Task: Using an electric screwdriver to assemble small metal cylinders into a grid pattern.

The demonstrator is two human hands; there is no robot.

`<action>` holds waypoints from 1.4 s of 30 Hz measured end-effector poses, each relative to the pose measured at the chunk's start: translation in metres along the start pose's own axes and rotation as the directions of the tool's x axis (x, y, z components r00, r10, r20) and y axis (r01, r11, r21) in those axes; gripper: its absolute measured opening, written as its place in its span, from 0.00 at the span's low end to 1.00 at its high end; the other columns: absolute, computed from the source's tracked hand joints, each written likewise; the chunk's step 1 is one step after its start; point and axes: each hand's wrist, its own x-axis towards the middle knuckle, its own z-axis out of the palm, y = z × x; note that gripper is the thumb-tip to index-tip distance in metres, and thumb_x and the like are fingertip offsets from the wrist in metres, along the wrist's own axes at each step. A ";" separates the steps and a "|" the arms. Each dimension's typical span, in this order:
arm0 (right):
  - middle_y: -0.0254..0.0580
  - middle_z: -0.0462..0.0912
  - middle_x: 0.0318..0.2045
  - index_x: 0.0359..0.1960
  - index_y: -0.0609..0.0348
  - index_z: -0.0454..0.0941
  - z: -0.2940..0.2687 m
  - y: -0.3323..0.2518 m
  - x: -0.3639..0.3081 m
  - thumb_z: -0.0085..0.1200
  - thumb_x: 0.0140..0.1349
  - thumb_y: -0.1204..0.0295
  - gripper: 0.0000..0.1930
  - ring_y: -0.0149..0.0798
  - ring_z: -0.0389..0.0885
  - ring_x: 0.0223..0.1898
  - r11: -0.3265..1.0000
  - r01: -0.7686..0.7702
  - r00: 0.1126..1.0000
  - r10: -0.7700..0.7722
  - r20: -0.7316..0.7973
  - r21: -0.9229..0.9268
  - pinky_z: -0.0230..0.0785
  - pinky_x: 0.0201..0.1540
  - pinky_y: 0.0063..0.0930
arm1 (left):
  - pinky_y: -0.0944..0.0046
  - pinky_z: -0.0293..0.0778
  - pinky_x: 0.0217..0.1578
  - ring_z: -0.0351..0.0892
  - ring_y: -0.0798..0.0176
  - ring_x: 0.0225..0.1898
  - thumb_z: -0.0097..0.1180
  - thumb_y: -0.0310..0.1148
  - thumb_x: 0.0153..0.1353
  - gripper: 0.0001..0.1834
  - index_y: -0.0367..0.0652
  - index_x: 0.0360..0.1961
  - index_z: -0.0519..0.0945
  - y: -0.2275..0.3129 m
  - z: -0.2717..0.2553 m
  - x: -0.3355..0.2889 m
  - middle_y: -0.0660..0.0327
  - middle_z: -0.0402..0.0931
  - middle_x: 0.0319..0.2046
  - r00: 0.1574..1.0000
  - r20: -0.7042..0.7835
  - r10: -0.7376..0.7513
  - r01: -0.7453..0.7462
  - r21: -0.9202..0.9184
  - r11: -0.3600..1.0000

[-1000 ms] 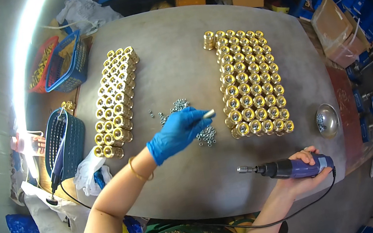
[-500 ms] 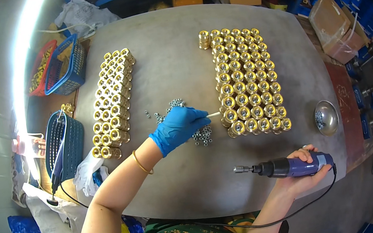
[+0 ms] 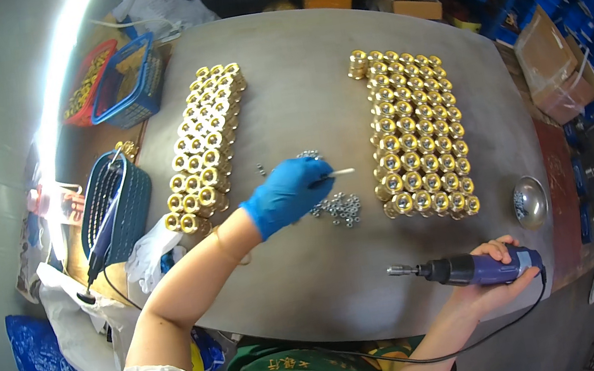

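Observation:
My left hand (image 3: 286, 191), in a blue glove, is closed on a thin white stick (image 3: 343, 172) whose pale end points right. It hovers over loose small metal nuts (image 3: 336, 210) on the grey table, partly covering them. The stick's end stands a little apart from a block of upright brass fittings (image 3: 426, 136) on the right. A narrower block of brass fittings (image 3: 199, 140) stands to the left. My bare right hand (image 3: 492, 296) grips a purple and black electric screwdriver (image 3: 476, 268) near the front edge, its metal socket pointing left.
A metal bowl (image 3: 542, 211) holding small parts sits at the table's right. Blue baskets (image 3: 133, 213) and a red basket (image 3: 82, 115) stand at the left, with another corded driver (image 3: 98, 254) there. The right driver's black cord (image 3: 488, 342) runs past my right forearm. Cardboard boxes (image 3: 547, 61) lie beyond.
My left hand has drawn the stick back leftward from the edge of the right brass block. The right hand still holds the screwdriver in much the same pose. The whole view has shifted.

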 end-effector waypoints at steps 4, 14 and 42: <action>0.43 0.67 0.34 0.38 0.65 0.64 -0.004 -0.006 -0.002 0.55 0.55 0.56 0.23 0.31 0.69 0.28 0.998 -0.065 0.993 0.062 0.104 0.025 0.68 0.32 0.21 | 0.66 0.69 0.24 0.73 0.60 0.20 0.61 0.33 0.50 0.09 0.38 0.28 0.77 -0.020 -0.050 -0.064 0.54 0.74 0.20 0.933 -0.260 -0.248 0.258 0.003 0.966; 0.38 0.68 0.33 0.40 0.63 0.63 0.007 0.013 -0.016 0.55 0.54 0.54 0.25 0.28 0.68 0.25 0.997 -0.068 0.996 0.069 0.050 -0.034 0.64 0.29 0.19 | 0.62 0.68 0.25 0.71 0.53 0.21 0.58 0.32 0.52 0.09 0.37 0.28 0.75 -0.062 -0.077 -0.120 0.52 0.71 0.20 0.903 -0.364 -0.228 0.282 0.102 0.954; 0.41 0.69 0.35 0.39 0.61 0.65 0.028 0.028 -0.038 0.49 0.58 0.52 0.22 0.28 0.67 0.22 0.995 -0.011 0.999 0.016 0.052 -0.098 0.64 0.25 0.19 | 0.79 0.64 0.22 0.67 0.78 0.22 0.59 0.37 0.53 0.15 0.39 0.39 0.79 0.037 -0.028 -0.120 0.67 0.75 0.26 0.770 0.381 -0.511 0.565 -0.779 0.270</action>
